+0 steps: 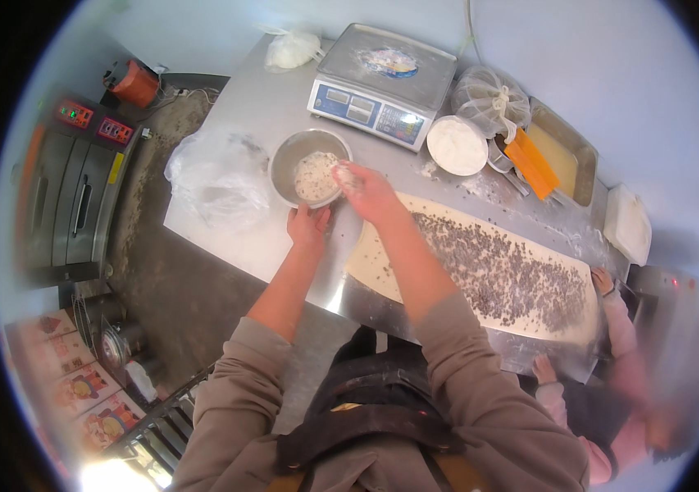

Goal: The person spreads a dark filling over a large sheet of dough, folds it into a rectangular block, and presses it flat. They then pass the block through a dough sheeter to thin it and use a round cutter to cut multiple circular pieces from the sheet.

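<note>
A round metal bowl (281, 168) stands on the steel table, with a pale, brown-flecked crumbly mix (314, 174) inside. My left hand (309, 226) steadies the bowl, its fingers curled against the near side. Over the bowl's right rim, my right hand (366, 192) is closed, and a whitish clump of what looks like the same mix shows at its fingertips. Just to the right, a long sheet of dough (378, 266) lies flat, strewn with small dark brown bits (489, 271). Part of that sheet is hidden behind my right forearm.
Behind the bowl stands a digital scale (370, 107); beside it are a tub of white flour (457, 146), an orange scraper (531, 164) and a rectangular metal pan (583, 184). A clear plastic bag (222, 180) lies left. A co-worker's hand (603, 281) touches the dough's right end.
</note>
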### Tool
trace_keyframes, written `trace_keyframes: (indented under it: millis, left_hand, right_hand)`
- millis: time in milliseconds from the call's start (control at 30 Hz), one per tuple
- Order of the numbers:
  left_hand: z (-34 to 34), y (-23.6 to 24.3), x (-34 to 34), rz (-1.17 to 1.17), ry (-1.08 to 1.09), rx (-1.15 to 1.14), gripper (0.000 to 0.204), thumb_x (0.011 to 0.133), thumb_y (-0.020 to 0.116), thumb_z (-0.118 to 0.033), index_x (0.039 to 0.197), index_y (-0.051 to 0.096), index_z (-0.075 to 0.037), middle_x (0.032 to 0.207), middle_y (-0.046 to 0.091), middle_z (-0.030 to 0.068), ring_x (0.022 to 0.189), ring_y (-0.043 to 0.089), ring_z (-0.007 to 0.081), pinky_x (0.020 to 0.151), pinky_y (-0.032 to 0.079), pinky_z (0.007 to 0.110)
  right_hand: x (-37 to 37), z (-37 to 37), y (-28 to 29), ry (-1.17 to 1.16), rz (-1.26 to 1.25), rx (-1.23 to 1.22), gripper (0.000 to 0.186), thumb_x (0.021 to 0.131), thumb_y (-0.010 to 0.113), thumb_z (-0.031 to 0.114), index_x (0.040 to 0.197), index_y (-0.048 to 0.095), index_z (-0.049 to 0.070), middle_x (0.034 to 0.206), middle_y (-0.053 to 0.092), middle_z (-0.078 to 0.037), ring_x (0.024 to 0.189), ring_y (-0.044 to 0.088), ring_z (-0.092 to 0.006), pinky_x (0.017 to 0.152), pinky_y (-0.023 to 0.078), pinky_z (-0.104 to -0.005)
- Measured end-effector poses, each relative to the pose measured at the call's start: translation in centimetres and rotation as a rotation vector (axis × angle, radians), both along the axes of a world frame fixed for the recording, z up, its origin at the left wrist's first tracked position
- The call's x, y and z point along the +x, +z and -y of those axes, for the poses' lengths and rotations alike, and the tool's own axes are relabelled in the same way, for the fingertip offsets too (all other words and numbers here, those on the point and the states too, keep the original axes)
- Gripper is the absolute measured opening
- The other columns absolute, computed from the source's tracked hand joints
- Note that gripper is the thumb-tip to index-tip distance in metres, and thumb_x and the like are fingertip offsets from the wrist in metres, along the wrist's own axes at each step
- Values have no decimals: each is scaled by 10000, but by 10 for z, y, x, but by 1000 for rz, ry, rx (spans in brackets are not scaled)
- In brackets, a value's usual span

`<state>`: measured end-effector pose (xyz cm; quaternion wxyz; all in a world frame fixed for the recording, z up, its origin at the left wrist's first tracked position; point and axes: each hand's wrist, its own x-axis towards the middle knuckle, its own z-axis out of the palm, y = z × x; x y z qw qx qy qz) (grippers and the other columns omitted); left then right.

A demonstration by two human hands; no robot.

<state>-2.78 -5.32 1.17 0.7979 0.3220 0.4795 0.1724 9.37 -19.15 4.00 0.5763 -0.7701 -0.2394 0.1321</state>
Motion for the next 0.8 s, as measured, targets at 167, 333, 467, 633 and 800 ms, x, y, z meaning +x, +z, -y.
trace_keyframes:
  millis: [167, 333, 467, 633, 800]
  left_hand:
    - [15, -32, -31, -155, -200, 115, 479, 1070, 670, -248, 1445, 587, 38, 1142, 728, 120, 1025, 751, 249, 875, 619, 351]
    - [63, -50, -80, -264, -543, 648, 368, 1045, 691, -214, 1330, 711, 18, 1050, 772, 106, 925, 724, 195, 825, 594, 334]
    - [86, -45, -92, -267, -575, 708, 383, 1001, 704, -193, 1328, 726, 4, 1098, 790, 133, 1009, 741, 224, 922, 588, 360]
    - [77, -44, -94, -332, -692, 763, 385, 967, 716, -204, 1291, 741, 4, 1122, 789, 158, 1048, 753, 273, 962, 586, 387]
    - [78, -46, -96, -446, -757, 748, 363, 939, 730, -236, 1212, 766, 1, 1109, 796, 175, 1019, 759, 296, 938, 586, 399]
  right_hand:
    - [-8, 152, -40, -421, -173, -68, 452, 1052, 751, 417, 1373, 746, 97, 1169, 785, -138, 1106, 738, -245, 929, 583, -364]
    - [-14, 212, -65, -1256, -706, 708, 404, 1080, 713, 277, 1356, 693, -17, 1203, 716, -174, 1136, 719, -286, 934, 623, -357]
    - [-19, 179, -54, -736, -1188, 988, 330, 1089, 651, 63, 1356, 626, -129, 1288, 653, -193, 1165, 692, -313, 1026, 653, -373]
    - [-18, 200, -40, -848, -1010, 1025, 283, 1068, 654, 8, 1310, 645, -138, 1254, 674, -219, 1195, 703, -306, 1035, 666, -389]
    - [-28, 224, -47, -1003, -761, 811, 388, 1067, 673, 63, 1389, 608, -144, 1337, 653, -214, 1182, 693, -328, 1077, 636, -407]
